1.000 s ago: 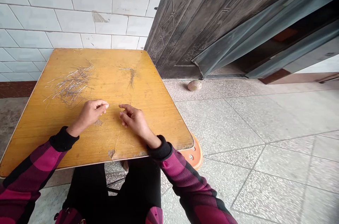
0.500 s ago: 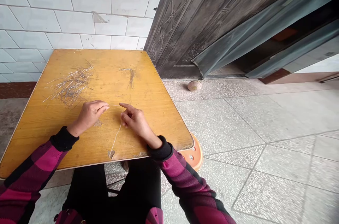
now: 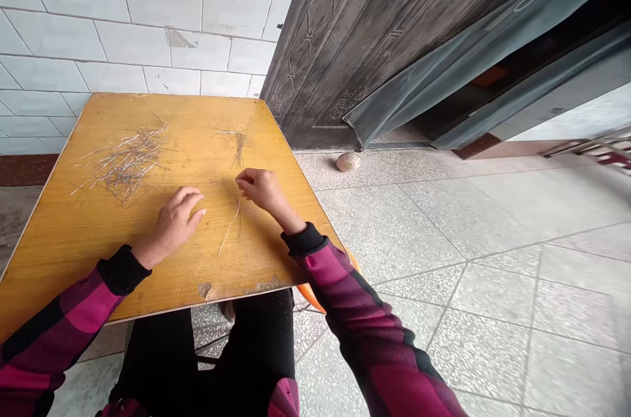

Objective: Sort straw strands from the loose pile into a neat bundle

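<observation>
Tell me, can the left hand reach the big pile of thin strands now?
Probably yes. The left hand lies open on the table near the big pile, with only bare wood between them; the right hand, pinching a thin strand, is well aside.

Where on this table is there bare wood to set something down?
Bare: the near-left corner of the table, this side of the big strand pile; the far strip behind the pile and the small bundle. Crowded: the middle, with left hand, right hand and its loose strand.
</observation>
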A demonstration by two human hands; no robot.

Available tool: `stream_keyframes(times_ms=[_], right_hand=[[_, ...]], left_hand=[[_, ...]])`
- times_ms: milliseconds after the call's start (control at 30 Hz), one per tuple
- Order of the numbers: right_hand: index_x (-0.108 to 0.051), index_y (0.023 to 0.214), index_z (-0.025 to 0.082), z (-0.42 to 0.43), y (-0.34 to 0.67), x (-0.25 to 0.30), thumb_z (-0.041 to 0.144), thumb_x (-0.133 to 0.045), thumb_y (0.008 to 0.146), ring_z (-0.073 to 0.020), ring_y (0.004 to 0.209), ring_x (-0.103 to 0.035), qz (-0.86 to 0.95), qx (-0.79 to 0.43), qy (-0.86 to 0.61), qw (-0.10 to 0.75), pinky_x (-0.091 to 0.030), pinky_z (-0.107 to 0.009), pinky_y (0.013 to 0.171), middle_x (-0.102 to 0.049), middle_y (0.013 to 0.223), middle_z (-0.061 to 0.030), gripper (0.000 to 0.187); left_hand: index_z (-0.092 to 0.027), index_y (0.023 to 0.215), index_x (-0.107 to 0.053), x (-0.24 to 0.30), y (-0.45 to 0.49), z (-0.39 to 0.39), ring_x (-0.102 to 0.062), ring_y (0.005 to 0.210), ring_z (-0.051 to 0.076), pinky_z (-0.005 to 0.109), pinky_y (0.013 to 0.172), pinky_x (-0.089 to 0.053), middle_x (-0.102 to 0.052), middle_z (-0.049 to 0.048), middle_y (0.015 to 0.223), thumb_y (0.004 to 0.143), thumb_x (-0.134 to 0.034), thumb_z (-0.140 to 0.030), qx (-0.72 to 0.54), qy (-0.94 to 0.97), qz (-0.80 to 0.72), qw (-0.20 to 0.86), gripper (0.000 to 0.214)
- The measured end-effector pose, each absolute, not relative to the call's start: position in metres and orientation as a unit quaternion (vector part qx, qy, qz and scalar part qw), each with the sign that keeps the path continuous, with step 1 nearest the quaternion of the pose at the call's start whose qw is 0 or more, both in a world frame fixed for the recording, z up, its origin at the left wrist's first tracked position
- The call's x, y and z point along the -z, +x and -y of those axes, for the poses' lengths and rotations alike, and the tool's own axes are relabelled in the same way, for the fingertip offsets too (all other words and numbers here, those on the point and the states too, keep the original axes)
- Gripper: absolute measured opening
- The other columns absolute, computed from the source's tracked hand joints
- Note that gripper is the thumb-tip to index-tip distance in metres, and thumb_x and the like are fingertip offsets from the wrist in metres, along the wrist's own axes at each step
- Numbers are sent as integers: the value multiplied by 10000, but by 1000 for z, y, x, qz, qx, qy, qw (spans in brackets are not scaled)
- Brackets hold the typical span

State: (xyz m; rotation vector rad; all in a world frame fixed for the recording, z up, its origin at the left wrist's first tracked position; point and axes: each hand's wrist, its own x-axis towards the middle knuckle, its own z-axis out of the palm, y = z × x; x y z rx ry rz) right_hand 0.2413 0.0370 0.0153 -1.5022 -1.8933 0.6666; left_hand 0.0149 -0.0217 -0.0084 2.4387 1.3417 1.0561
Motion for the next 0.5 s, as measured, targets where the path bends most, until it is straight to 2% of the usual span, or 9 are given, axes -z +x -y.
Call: stream_keyframes(times_ms=[233,367,500], right_hand=[[-737,800,155,-65,237,-6,121,-579,790,-145,588,-622,752,-182,-594,221,-441,-249,639,-660,589,-16,162],[-745,812,160,-63,239,-2,118,-571,790,-141,610,-611,754,-183,-583,240,-428,-239,638,-662,589,-10,180],[-739,814,151,-57,241,2,135,-573,799,-119,566,-573,748,-221,-557,284,-414,-223,613,-630,544,9,167]], left_hand=[[-168,1013,-608,12,14,24,-609,974,223,379,870,-507,-600,102,1057,847,-530,-140,-346,817,-449,102,185],[-173,962,-635,3,15,7,-606,714,136,300,722,-507,-604,67,992,848,-546,-184,-355,802,-460,141,144],[-183,928,-684,-13,35,-25,-574,660,129,278,678,-471,-637,49,944,826,-582,-206,-312,809,-480,132,145]])
